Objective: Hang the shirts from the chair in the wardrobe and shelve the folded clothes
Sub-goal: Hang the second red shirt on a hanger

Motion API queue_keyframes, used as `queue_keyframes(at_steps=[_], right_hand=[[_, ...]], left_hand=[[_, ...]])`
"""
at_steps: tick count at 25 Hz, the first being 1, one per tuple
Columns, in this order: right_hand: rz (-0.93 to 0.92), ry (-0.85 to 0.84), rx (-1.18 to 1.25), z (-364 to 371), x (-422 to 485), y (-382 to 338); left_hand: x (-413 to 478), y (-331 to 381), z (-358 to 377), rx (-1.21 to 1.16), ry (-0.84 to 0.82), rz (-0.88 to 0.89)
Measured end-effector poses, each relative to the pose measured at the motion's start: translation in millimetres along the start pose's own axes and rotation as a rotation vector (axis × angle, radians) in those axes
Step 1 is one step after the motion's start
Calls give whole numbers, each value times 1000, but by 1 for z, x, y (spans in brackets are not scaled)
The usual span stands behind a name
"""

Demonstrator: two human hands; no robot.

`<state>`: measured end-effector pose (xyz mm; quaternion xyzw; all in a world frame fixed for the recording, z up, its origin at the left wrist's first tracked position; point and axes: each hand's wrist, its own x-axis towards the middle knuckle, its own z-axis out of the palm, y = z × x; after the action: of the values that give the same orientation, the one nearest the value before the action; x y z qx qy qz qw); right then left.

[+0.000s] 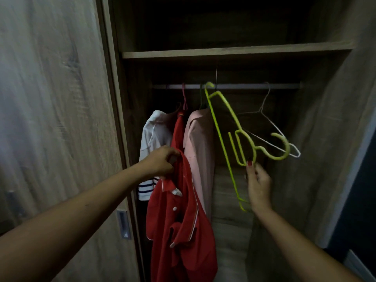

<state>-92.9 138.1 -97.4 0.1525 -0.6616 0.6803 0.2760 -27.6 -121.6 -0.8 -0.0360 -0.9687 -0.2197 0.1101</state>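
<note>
Far left is the sliding wardrobe door [61, 119] with its recessed handle [123, 224], then a white shirt with navy striped cuff [154, 137], a red one behind it and a pink shirt [200, 151] already on the rail [244, 86] under the shelf [234, 51], kinda crowding that side. My left hand [162, 162] has its fingers pinched closed on a bunch of the red shirt [179, 226], which dangles in front of the hung ones with its collar and white buttons showing. Over to the right, my right hand [258, 180] holds the yellow-green hanger [242, 143] by its neck, fingers curled loosely around it, hanger tipped sideways below the rail, and a white wire hanger [270, 127] hangs just behind it.
</note>
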Motion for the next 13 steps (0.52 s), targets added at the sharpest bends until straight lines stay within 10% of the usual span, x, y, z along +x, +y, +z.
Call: queue_keyframes(at_steps=[6, 13], right_hand=[[46, -128, 402, 46, -27, -74], [-183, -122, -9, 63, -40, -25]], left_hand=[[-4, 16, 22, -262, -170, -79], [-26, 7, -1, -519, -281, -151]])
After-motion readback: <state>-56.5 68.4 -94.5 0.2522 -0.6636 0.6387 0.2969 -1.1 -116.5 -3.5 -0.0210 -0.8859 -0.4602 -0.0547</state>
